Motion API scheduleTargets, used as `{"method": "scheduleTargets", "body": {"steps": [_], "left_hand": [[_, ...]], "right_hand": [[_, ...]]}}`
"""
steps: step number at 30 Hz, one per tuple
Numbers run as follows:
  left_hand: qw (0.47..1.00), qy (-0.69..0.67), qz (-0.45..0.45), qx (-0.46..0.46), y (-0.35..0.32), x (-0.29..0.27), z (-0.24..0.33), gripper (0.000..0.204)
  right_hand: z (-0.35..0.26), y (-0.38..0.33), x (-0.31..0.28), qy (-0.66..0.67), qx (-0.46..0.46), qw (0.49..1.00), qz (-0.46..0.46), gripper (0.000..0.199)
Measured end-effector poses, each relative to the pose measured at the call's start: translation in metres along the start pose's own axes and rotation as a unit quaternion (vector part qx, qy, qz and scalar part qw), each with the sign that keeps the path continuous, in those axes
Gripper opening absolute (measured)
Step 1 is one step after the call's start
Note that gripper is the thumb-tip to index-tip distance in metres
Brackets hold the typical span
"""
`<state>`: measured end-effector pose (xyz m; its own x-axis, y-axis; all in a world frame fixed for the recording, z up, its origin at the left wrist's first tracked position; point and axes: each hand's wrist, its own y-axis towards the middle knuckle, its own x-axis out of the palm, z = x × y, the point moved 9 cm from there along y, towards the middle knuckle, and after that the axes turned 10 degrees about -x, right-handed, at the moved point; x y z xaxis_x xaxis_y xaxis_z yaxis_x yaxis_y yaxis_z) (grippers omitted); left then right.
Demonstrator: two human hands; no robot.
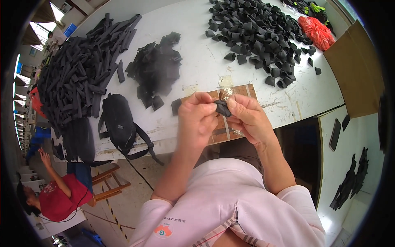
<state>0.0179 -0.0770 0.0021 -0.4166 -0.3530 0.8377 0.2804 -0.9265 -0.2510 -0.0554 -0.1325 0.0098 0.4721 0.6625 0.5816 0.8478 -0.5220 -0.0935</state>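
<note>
Both hands meet over the front edge of a white table, pinching a small piece of black fabric (223, 109) between them. My left hand (198, 117) grips its left side with thumb and forefinger. My right hand (249, 116) holds the other side, thumb on top. Just above the fabric, by the right fingertips, is a small shiny brown thing (224, 96); whether it is held I cannot tell. Underneath lies a brown wooden board (247, 89) with strips of tape. A flat black piece (176, 107) rests at the board's left edge.
Black strips (82, 70) are heaped at left, flat black pieces (154, 68) beside them, rolled black tubes (259, 35) at back right. A black pouch bag (118, 121) lies left. A red plastic bag (316, 33) and cardboard (356, 70) stand right. A person in red (66, 197) sits lower left.
</note>
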Motion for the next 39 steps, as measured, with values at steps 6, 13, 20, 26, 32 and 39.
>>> {"method": "scheduleTargets", "body": {"steps": [6,13,20,26,32,39], "left_hand": [[0.979,-0.163,-0.072,-0.096,0.007,0.012,0.0,0.021],[0.987,0.141,0.051,0.055,0.006,-0.007,0.009,0.018],[0.883,0.357,0.127,0.276,-0.014,0.018,0.039,0.027],[0.818,0.499,0.076,0.277,-0.01,0.033,0.044,0.009],[0.813,0.493,0.094,0.295,-0.012,0.025,0.04,0.006],[0.794,0.521,0.052,0.307,-0.01,0.046,0.039,0.007]], "right_hand": [[-0.006,0.036,0.0,-0.091,-0.026,0.993,-0.074,0.027],[0.004,0.035,-0.014,-0.172,-0.062,0.98,-0.075,0.03],[-0.053,0.003,-0.001,-0.407,-0.344,0.845,0.051,0.025],[-0.063,-0.004,0.027,-0.537,-0.39,0.748,0.018,0.021],[-0.052,0.0,0.024,-0.536,-0.422,0.731,-0.01,0.014],[-0.053,0.0,0.021,-0.501,-0.409,0.763,0.008,0.013]]}}
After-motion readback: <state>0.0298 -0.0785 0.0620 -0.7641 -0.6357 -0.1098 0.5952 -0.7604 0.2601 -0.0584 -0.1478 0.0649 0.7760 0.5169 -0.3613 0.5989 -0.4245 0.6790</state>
